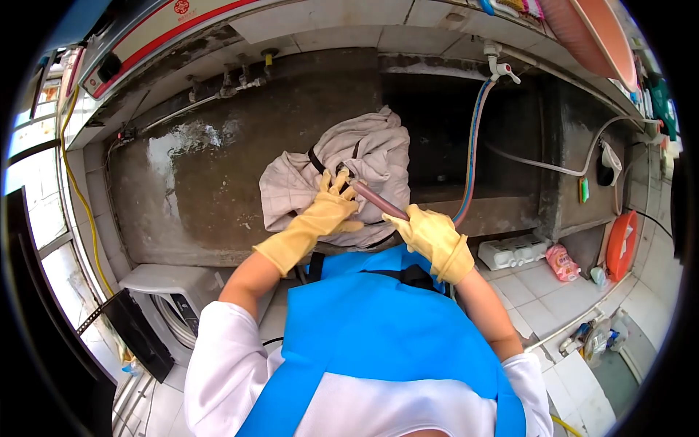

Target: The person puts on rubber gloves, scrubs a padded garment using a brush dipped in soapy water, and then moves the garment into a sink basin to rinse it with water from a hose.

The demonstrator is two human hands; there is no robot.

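Note:
Both my hands wear yellow rubber gloves. A bunched beige cloth item [371, 146] with dark straps lies on the wet grey slab [204, 189], near its front edge. My left hand [324, 211] rests on this cloth with fingers spread, close to the hose's end. Closed around a reddish hose [382, 202], my right hand [435, 242] points its end left at the cloth. The hose loops up behind the right hand to a white tap [499, 69] on the back wall. Whether water flows from it I cannot tell.
Right of the cloth is a dark sunken basin [444, 138]. Metal pipe fittings [233, 87] run along the back wall. A white washing machine [164, 298] stands below left. An orange basin [620, 246] and a pink bag [562, 262] are at the right.

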